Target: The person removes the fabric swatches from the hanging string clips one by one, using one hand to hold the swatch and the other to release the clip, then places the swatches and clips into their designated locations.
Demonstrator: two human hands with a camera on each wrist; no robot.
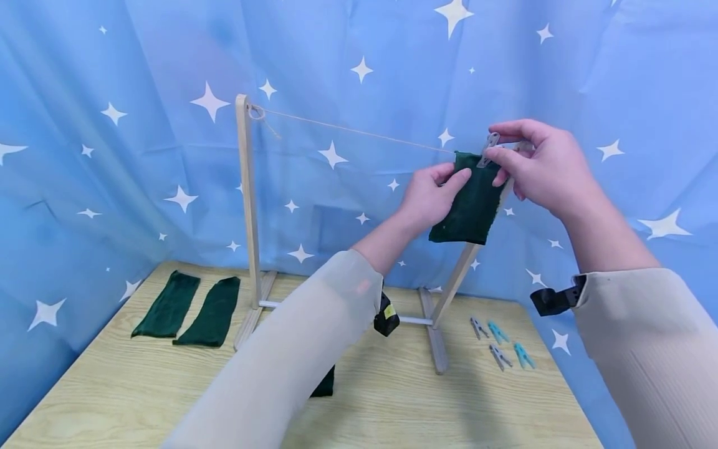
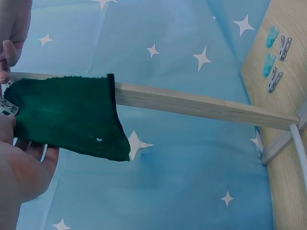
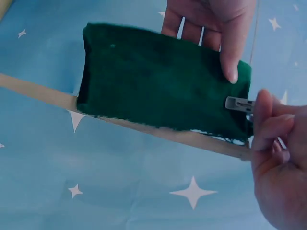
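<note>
Head view: dark green fuzzy cloth [image 1: 470,202] draped over thin string [image 1: 359,131], held by left hand [image 1: 430,196]; right hand [image 1: 541,165] pinching grey clothespin [image 1: 487,149] at cloth's top edge.

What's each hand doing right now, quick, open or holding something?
Left hand: holds the green cloth, thumb in front, fingers behind.
Right hand: pinches the grey clothespin at the cloth's top edge.

Both arms wear long, pale beige sleeves of thin, faintly ribbed cloth. A black strap with a small camera sits at each wrist; the left sleeve's [image 1: 291,349] carries a yellow mark.
</note>
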